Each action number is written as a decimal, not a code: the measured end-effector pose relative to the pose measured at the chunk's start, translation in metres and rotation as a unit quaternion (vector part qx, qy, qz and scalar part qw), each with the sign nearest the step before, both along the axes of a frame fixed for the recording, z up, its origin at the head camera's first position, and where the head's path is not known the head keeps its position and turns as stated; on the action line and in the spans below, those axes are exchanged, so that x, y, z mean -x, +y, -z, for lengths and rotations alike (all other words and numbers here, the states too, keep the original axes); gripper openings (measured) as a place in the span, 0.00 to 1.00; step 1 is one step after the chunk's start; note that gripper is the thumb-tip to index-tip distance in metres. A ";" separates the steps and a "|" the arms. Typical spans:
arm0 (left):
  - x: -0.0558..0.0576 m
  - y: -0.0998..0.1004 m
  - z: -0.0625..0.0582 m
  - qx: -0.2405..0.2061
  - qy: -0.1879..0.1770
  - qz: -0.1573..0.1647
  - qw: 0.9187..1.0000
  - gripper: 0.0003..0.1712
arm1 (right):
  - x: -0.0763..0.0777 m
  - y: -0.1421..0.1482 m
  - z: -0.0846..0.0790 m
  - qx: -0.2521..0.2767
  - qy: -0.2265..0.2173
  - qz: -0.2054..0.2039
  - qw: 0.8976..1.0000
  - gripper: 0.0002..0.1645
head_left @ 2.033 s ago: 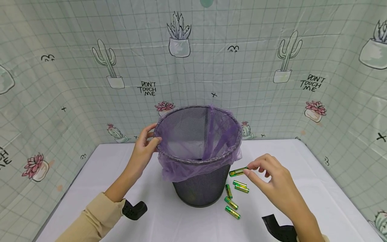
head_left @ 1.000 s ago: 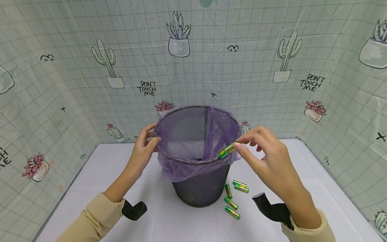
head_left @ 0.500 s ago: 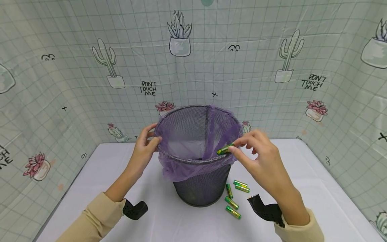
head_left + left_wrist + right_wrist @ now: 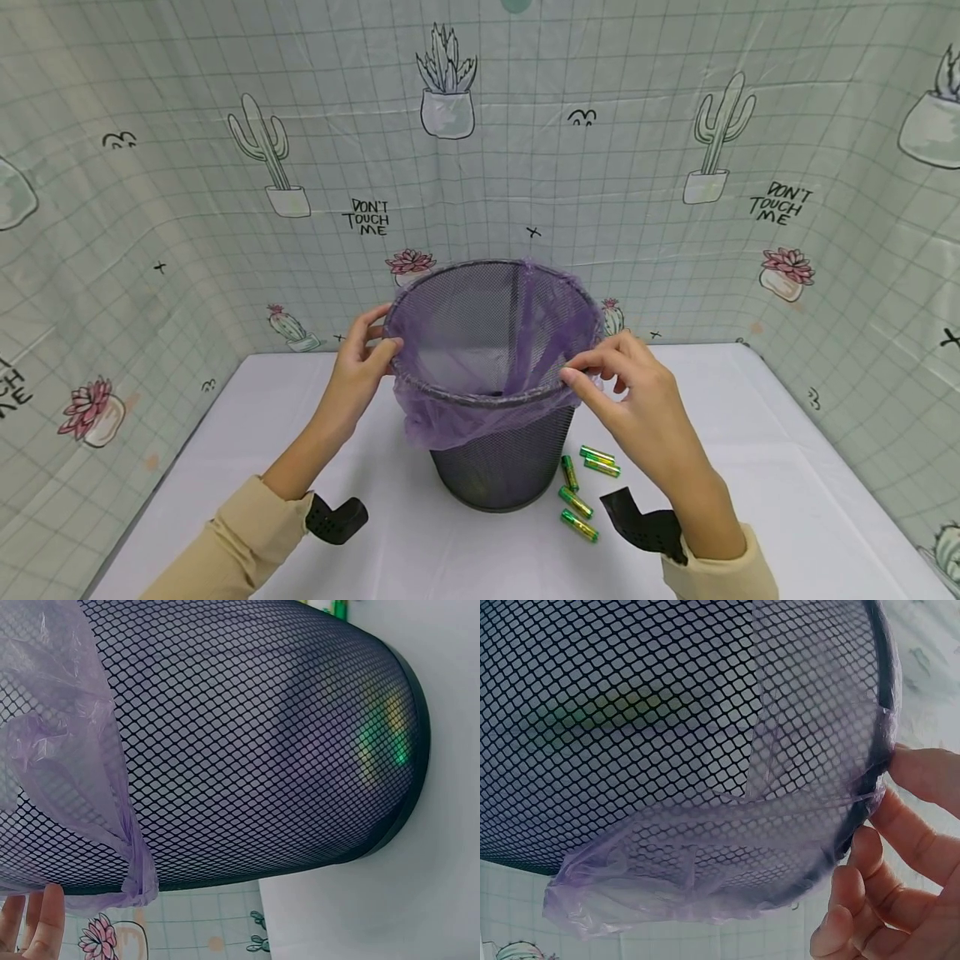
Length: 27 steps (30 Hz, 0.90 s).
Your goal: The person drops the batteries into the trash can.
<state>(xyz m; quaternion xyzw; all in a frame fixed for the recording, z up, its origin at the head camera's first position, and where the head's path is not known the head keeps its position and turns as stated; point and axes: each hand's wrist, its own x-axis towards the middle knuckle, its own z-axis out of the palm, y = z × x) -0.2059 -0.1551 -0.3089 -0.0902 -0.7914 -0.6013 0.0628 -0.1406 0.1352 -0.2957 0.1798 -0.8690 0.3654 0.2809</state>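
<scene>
A black mesh wastebasket [image 4: 495, 471] stands upright, lined with a thin purple bag [image 4: 450, 425] folded over its rim. My left hand [image 4: 360, 358] grips the rim at the left, thumb inside and fingers outside. At the right side of the rim is my right hand [image 4: 637, 400], with no battery showing between thumb and forefinger; its other fingers are loosely bent. Through the mesh in the right wrist view shows a blurred green-yellow battery [image 4: 622, 712]. Green and gold patches [image 4: 386, 739] show through the basket's lower end in the left wrist view.
Several green-gold batteries [image 4: 576, 502] lie on the white tabletop [image 4: 300, 417] at the basket's right foot. A patterned cloth [image 4: 480, 192] hangs behind and at both sides. Black wrist mounts [image 4: 335, 521] stick out from both sleeves.
My right hand lifted a battery from the table side up over the right rim and let it go inside the basket. My left hand stayed at the rim.
</scene>
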 end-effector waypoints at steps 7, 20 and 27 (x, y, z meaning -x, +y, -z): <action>0.000 0.000 0.000 -0.006 -0.001 0.003 1.000 0.31 | -0.001 0.001 0.001 0.008 -0.016 0.005 1.000 0.03; 0.000 0.000 0.000 -0.003 -0.002 0.003 1.000 0.31 | -0.005 0.004 0.004 0.026 0.029 0.001 0.999 0.09; 0.000 0.000 0.000 -0.004 -0.002 0.002 1.000 0.31 | -0.011 0.014 0.014 0.061 0.035 0.021 0.997 0.13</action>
